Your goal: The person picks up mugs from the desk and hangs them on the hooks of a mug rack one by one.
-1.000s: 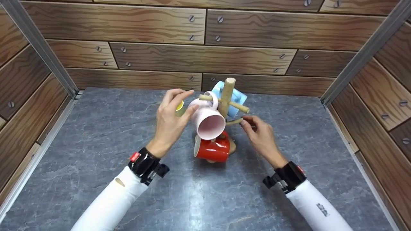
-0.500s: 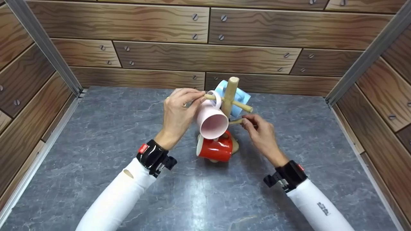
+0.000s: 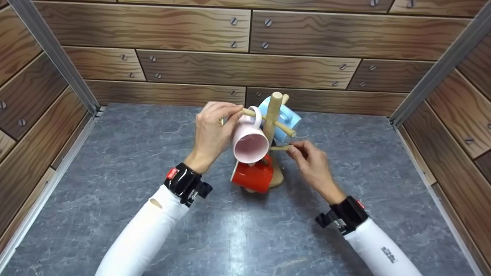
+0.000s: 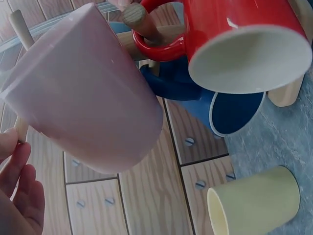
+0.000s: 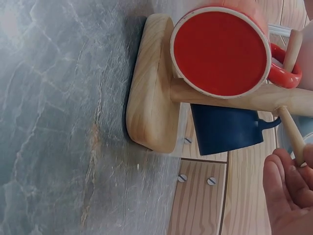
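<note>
A wooden mug tree [image 3: 272, 115] stands in the middle of the table, its post leaning slightly in the head view. My left hand [image 3: 213, 132] pinches the end of an upper peg, where a pink mug [image 3: 241, 133] hangs by its handle with its mouth towards me. On the other side, my right hand [image 3: 312, 166] pinches a lower peg [image 5: 292, 131] that bears no mug. A red mug [image 3: 252, 178] hangs low at the front. Behind the post is a light blue mug [image 3: 293, 119]. The right wrist view shows a dark blue mug [image 5: 225, 131] on a lower peg.
A pale yellow-green cup [image 4: 259, 200] lies to the left in the left wrist view, mostly hidden behind my left hand in the head view. Wood-patterned walls [image 3: 191, 69] enclose the grey marbled table [image 3: 153, 126] at the back and sides.
My left hand has moved right and taken hold of the upper peg. The mug tree has turned slightly, showing a back peg and tilting the red mug. My right hand keeps its peg.
</note>
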Tool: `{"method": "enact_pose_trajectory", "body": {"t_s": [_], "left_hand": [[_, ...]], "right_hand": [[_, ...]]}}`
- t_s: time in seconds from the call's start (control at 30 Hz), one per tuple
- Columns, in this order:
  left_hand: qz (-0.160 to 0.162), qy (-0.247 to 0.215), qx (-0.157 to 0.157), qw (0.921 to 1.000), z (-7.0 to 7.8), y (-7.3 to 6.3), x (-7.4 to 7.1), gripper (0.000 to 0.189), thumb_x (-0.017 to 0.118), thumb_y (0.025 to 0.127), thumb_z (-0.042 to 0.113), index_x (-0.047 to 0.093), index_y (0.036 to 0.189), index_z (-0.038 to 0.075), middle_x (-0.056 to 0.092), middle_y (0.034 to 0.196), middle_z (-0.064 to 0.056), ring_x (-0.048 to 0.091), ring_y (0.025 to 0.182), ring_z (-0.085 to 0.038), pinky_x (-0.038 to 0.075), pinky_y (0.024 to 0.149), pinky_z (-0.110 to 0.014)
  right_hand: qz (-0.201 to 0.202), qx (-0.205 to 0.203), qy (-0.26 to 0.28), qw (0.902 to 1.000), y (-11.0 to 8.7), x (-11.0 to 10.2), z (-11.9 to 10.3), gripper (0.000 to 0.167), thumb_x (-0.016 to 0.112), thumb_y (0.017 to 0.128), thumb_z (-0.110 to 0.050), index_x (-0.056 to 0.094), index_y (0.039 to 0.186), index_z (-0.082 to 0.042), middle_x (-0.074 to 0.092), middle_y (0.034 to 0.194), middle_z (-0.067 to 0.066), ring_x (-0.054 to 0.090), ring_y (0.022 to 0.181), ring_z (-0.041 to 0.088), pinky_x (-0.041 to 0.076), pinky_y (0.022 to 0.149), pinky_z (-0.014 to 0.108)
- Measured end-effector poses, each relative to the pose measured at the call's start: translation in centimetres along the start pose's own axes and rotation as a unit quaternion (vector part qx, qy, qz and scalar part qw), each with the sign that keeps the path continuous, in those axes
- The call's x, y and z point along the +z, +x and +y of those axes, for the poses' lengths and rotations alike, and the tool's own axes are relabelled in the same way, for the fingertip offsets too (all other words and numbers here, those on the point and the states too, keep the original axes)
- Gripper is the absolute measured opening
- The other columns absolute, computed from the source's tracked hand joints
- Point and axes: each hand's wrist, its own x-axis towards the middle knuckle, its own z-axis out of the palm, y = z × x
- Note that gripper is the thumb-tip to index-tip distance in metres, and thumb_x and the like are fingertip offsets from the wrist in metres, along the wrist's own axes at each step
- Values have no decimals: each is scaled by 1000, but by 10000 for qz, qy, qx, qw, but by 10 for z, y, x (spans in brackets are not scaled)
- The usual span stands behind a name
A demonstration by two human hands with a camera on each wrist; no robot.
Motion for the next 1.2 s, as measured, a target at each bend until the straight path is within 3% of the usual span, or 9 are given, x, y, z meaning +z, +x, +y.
{"method": "enact_pose_trajectory", "body": {"t_s": [0.53,0.8,0.97,1.1,1.2], "left_hand": [[-979,310,-810,9914,-3,28,1,13,79,92,16,82,103,9,79,105,-4,70,98,-25,50,92,-42],[-1283,366,-322,9905,-11,38,1,14,78,93,15,82,104,8,79,102,-8,72,95,-29,54,87,-43],[-1333,90,30,9910,-19,34,2,18,73,97,14,79,111,4,78,107,-11,72,99,-29,56,90,-41],[-1339,-281,251,9903,-29,25,0,25,67,102,14,74,122,1,75,114,-13,71,103,-26,57,93,-36],[-1416,-280,220,9893,-39,18,-5,30,66,102,15,70,129,1,71,120,-14,68,110,-26,55,99,-35]], "right_hand": [[66,-186,-82,9998,-17,5,-8,10,74,96,-7,70,100,1,76,85,6,68,71,12,53,61,15],[86,-43,-42,9999,-20,6,-11,11,75,96,-10,71,99,-1,77,87,4,70,73,13,53,64,16],[-94,-139,-242,9996,-17,-1,-11,11,76,96,-12,72,100,-2,76,88,4,70,75,14,54,66,17],[-432,-76,-376,9983,-14,-9,-12,18,75,97,-15,73,108,-1,76,96,7,73,84,19,60,75,28],[-581,122,-298,9978,-15,-15,-9,25,74,99,-19,72,115,0,76,105,10,74,92,23,62,83,40]]}}
